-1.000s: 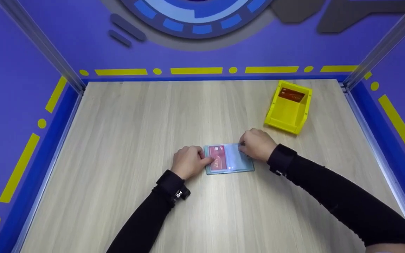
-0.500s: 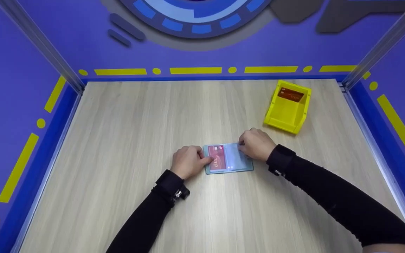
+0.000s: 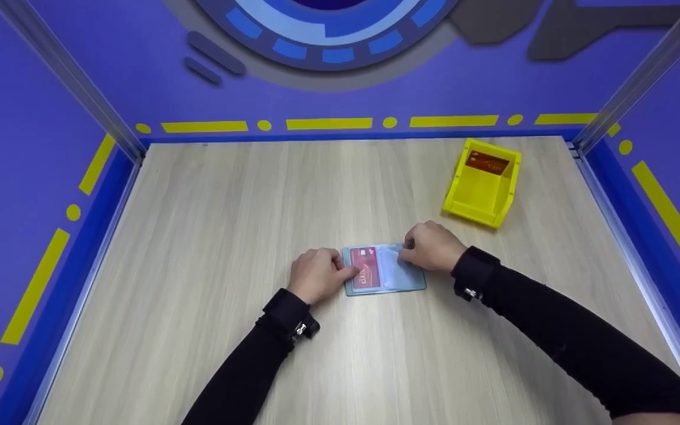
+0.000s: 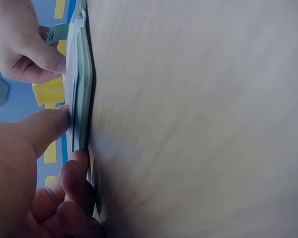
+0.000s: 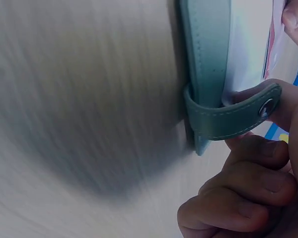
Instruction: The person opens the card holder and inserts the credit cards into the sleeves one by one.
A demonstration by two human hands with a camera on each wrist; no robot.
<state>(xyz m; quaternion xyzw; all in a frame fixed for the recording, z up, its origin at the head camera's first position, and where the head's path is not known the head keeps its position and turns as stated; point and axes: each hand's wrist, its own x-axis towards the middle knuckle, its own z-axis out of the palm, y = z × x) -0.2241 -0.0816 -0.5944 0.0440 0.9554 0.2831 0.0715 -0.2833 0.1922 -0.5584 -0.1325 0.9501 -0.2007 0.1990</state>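
Note:
A teal card holder lies spread on the table with clear plastic sleeves inside. A red card marked VIP shows through its left sleeve. My left hand grips the left edge, thumb on top over the card and fingers at the side below. At the upper right corner, my right hand pinches the clear sleeve between thumb and forefinger, its other fingers curled. In the right wrist view, the cover's strap with a metal snap stands up in front of the thumb and partly hides the pinch.
Behind my right hand stands a yellow bin, its low side toward me, with a dark red card leaning on its back wall. Blue printed panels enclose the wood-grain table at the back and sides.
The right thumb and forefinger have shifted slightly at the sleeve, which now shows a crease near the middle. My left hand holds the same place. The head view has tilted a little.

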